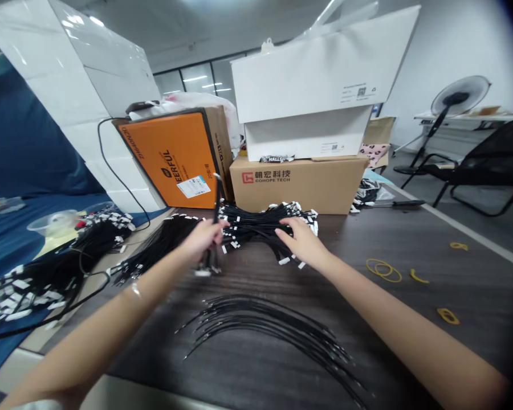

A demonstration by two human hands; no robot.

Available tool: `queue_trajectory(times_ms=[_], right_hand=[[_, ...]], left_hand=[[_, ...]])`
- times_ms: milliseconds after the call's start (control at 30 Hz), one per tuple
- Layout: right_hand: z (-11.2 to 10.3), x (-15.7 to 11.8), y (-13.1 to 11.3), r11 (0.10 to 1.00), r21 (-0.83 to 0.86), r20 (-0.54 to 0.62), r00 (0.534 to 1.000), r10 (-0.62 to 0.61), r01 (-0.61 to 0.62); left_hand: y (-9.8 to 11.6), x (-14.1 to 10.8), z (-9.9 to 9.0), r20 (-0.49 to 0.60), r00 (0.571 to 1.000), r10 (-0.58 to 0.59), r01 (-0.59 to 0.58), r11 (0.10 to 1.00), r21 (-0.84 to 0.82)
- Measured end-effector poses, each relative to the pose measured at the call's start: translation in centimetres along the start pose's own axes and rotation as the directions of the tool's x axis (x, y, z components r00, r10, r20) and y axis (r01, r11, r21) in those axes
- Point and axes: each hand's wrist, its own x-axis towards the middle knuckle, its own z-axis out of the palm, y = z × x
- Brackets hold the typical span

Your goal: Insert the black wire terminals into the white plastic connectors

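Observation:
Several black cables with white connectors lie in a stacked pile (256, 225) against the brown carton. My left hand (205, 239) is closed around a few upright black cables (216, 208) just left of that pile. My right hand (301, 242) rests at the pile's right end, its thumb and fingers apart, touching the cables. Closer to me, a curved row of loose black cables (273, 324) lies across the dark table (393, 353). Another black bundle (166, 239) fans out to the left of my left hand.
Behind the pile stand a brown carton (299, 191), white boxes (325, 74) and an orange box (166, 159). Yellow bands (383, 270) lie at the right. More cables with white connectors (25, 290) are heaped at far left, beside a black cord (100, 148).

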Motion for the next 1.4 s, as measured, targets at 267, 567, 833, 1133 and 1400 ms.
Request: queue_trajectory(times_ms=[267,567,833,1133,1400], right_hand=[[-0.4,1.6,5.7,0.912,-0.398,-0.153,0.987,0.043,-0.102],[0.8,1.2,7.9,0.829,-0.557,-0.135,0.99,-0.035,-0.046],[1.0,1.2,8.4,0.799,-0.592,-0.246,0.968,-0.052,-0.108],[-0.8,1.9,8.3,0.808,-0.588,-0.163,0.983,-0.081,-0.031],[-6.8,2.9,4.2,0.839,-0.477,0.182,0.963,-0.199,0.263]], left_hand=[[-5.9,2.8,-14.0,-0.271,0.961,0.063,0.122,0.78,0.614],[-5.6,7.9,-1.1,0.155,0.845,0.512,-0.495,0.638,0.59],[-3.7,8.7,2.1,0.019,0.781,0.625,-0.6,0.74,0.303],[-1.9,5.2,2.7,0.009,0.9,0.436,-0.415,0.863,-0.289],[0.3,3.3,0.8,0.02,0.991,0.129,-0.055,0.555,-0.83]])
